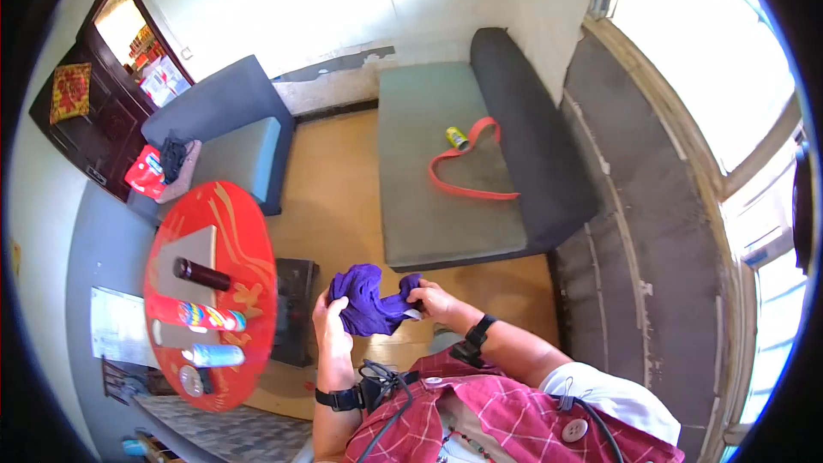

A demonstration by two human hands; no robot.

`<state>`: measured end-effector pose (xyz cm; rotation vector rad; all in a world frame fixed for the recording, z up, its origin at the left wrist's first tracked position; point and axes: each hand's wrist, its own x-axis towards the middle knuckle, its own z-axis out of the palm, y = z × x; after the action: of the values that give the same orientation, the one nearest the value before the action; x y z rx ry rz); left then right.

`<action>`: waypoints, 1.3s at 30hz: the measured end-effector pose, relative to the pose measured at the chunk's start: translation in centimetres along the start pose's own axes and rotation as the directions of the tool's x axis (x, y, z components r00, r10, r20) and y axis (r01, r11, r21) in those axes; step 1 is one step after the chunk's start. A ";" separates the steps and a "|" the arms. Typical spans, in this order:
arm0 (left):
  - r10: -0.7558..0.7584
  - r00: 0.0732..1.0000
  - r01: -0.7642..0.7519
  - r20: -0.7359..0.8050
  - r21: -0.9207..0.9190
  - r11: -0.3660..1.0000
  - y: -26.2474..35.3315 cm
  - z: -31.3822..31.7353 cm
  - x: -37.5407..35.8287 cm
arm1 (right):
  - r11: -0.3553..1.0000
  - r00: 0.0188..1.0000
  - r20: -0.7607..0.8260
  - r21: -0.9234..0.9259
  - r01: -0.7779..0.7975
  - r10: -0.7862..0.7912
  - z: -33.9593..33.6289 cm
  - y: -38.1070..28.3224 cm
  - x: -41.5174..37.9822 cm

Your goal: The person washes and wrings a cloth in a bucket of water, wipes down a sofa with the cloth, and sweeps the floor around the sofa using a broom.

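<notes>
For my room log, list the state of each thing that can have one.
Purple cloth: bunched, held in left hand and right hand
Door: open
Red strip: curved, lying on the sofa
Wrist straps: worn around both wrists
Dark bottle: standing or lying, cannot tell

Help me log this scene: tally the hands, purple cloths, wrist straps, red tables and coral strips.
Hands: 2
Purple cloths: 1
Wrist straps: 2
Red tables: 1
Coral strips: 1
Total: 7

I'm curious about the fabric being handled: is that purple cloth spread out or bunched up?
Bunched up: the purple cloth is gathered in crumpled folds between the left hand and right hand.
</notes>
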<state>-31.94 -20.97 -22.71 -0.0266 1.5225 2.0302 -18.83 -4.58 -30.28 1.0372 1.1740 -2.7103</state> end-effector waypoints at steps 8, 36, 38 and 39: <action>0.290 0.941 -0.290 -0.177 0.026 0.957 8.8 1.2 8.6 | 0.921 0.954 0.191 -0.360 -0.152 0.232 5.9 -7.3 12.4; 0.197 0.980 -0.193 -0.004 -0.234 0.953 22.8 -3.0 51.9 | 0.937 0.987 0.148 -0.350 -0.013 0.069 25.2 -32.0 49.0; 0.256 0.965 -0.261 -0.051 -0.196 0.945 25.3 -2.8 56.1 | 0.871 0.993 0.109 -0.492 0.016 0.043 26.8 -33.8 54.3; 0.288 0.954 -0.296 -0.082 -0.107 0.949 26.6 -2.5 58.6 | 0.829 0.984 0.175 -0.545 0.124 -0.032 27.1 -34.3 56.8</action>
<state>-93.31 -1.65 -21.29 0.0923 1.5169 2.3729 -87.43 15.96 -27.44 0.6812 1.8401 -2.2028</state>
